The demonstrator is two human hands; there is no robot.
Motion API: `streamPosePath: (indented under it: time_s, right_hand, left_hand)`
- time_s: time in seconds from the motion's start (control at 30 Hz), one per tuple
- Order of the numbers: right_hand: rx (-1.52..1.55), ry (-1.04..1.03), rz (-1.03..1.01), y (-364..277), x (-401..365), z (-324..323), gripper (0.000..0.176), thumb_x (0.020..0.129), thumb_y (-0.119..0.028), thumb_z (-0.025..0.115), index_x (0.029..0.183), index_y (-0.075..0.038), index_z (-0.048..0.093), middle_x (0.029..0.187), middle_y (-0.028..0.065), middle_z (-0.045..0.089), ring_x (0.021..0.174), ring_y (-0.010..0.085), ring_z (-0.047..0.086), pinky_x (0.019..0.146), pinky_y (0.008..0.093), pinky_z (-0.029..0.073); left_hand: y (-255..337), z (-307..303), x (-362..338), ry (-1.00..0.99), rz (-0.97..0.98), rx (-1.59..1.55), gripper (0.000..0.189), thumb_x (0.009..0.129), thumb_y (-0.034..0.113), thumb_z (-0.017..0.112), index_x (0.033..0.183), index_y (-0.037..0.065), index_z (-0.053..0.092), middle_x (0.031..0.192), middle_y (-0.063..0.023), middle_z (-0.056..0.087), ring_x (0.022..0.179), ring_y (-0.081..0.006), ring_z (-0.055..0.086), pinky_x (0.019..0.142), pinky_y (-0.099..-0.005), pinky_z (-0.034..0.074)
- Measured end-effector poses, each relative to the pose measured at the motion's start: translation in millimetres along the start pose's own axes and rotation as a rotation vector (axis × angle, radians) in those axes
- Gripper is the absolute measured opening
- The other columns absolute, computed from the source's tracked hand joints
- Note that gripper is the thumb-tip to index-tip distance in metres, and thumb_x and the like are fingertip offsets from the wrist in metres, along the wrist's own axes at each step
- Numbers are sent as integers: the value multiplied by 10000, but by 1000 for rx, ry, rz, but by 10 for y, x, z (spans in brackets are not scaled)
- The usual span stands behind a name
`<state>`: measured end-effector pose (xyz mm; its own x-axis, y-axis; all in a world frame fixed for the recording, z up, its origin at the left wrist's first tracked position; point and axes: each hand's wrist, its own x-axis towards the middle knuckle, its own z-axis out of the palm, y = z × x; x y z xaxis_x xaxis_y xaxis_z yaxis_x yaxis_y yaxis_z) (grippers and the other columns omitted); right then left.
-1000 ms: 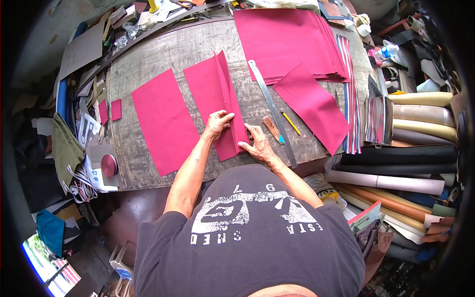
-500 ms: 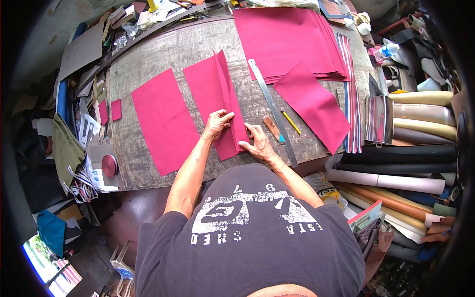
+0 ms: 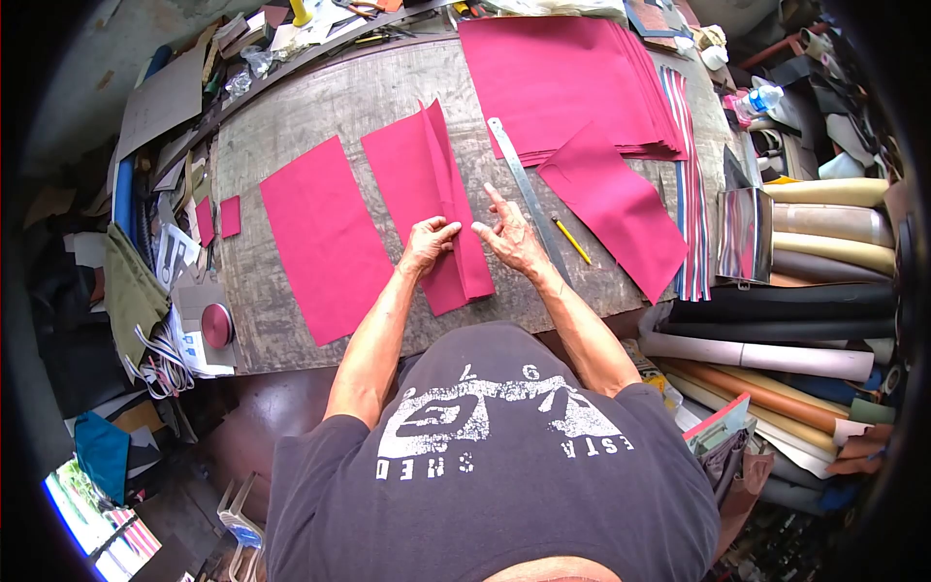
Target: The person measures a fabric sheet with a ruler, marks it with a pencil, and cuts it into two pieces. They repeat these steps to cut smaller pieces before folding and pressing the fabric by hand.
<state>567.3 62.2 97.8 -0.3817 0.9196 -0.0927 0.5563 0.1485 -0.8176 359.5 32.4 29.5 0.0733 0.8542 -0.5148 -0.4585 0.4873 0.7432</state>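
Observation:
A folded dark pink fabric sheet [image 3: 400,175] lies on the worn table in front of me, its right part doubled over with a raised edge. Thumb and fingers of my left hand [image 3: 430,244] pinch that fold near its middle. Just right of the fold is my right hand [image 3: 517,242], its fingers spread and index stretched away from me, thumb close to the fabric edge. The steel ruler [image 3: 524,184] runs past this hand and partly under the forearm. A yellow pencil [image 3: 571,241] lies to the right.
Flat pink panel [image 3: 325,242] lies to the left, another loose panel [image 3: 616,209] to the right. A pink sheet stack [image 3: 562,78] fills the far right. Beside it runs a striped strip [image 3: 690,194]. A ribbon roll [image 3: 216,326] sits at the left edge; material rolls [image 3: 786,325] lie right.
My right hand has moved away from me along the fold, up off its near end, and its fingers have spread. My left hand keeps its pinch in place.

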Motion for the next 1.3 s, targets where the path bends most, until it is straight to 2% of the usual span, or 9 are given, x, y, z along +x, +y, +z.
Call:
streamPosePath:
  time_s: [0.2, 0.47, 0.57, 0.7, 0.73, 0.8, 0.97, 1.13, 1.3]
  right_hand:
    - [-153, -10, -233, -41, -169, 42, 660, 878, -235, 764, 1474, -177, 488, 1186, 156, 550, 901, 256, 647, 772, 399, 563]
    - [36, 142, -220, -347, 111, -103, 876, 862, -110, 767, 1595, -168, 292, 1243, 160, 590, 781, 202, 576, 761, 329, 525]
    - [-30, 64, -156, -332, 33, -104, 837, 880, -216, 770, 1583, -162, 318, 1254, 163, 598, 813, 204, 596, 768, 352, 532]
    - [-36, -14, 71, -95, -232, 78, 847, 903, -390, 733, 1552, -43, 315, 1341, 280, 537, 1228, 427, 560, 1015, 478, 471]
    - [31, 29, 122, 127, -307, 208, 856, 903, -431, 725, 1530, -1, 332, 1386, 293, 511, 1289, 421, 521, 1064, 466, 439]
    - [116, 67, 265, 220, -402, 231, 895, 893, -514, 714, 1486, 61, 370, 1458, 316, 468, 1394, 407, 445, 1142, 438, 386]
    - [153, 33, 369, 145, -472, 156, 693, 907, -428, 698, 1375, 30, 473, 1242, 298, 627, 1194, 401, 614, 1007, 460, 486]
    - [-76, -16, 158, 345, -470, 448, 261, 953, -211, 518, 1119, -21, 448, 824, 281, 676, 831, 491, 672, 680, 591, 520]
    - [-183, -7, -190, -636, -340, -154, 120, 971, -124, 530, 1046, -38, 493, 806, 224, 678, 753, 428, 681, 599, 516, 523]
  left_hand:
    - [-33, -52, 16, -20, 12, -15, 56, 932, 62, 718, 950, 30, 676, 851, -12, 669, 673, -49, 581, 531, -178, 434]
    - [15, 3, -16, 5, 4, -8, 62, 926, 64, 726, 923, 36, 670, 842, -7, 665, 660, -39, 564, 527, -180, 421]
    - [-84, -105, 56, -17, 9, 21, 100, 941, 90, 717, 998, 20, 675, 891, -26, 678, 710, -62, 605, 565, -188, 461]
    - [-22, 30, -23, -19, -1, -49, 329, 993, 177, 666, 1255, -15, 610, 1060, -107, 690, 873, -155, 687, 716, -247, 559]
    - [-17, 14, -47, -96, -3, -52, 511, 1045, 311, 576, 1422, -20, 480, 1244, -176, 640, 1079, -237, 670, 923, -344, 556]
    - [-36, 56, -85, -129, 19, -92, 549, 1058, 370, 527, 1439, -19, 457, 1310, -191, 607, 1151, -253, 637, 997, -373, 517]
    - [-58, 201, -354, -98, 215, 348, 475, 1075, 336, 496, 1386, -20, 545, 1355, -137, 611, 1211, -218, 603, 1075, -337, 448]
    - [-55, -149, -540, 419, 493, 841, 284, 961, 139, 662, 1214, 11, 671, 1098, -106, 690, 1006, -187, 661, 903, -320, 532]
    - [49, -460, -487, 434, 112, 185, 545, 955, 324, 705, 1359, 12, 513, 1214, -156, 623, 1077, -260, 638, 900, -391, 544]
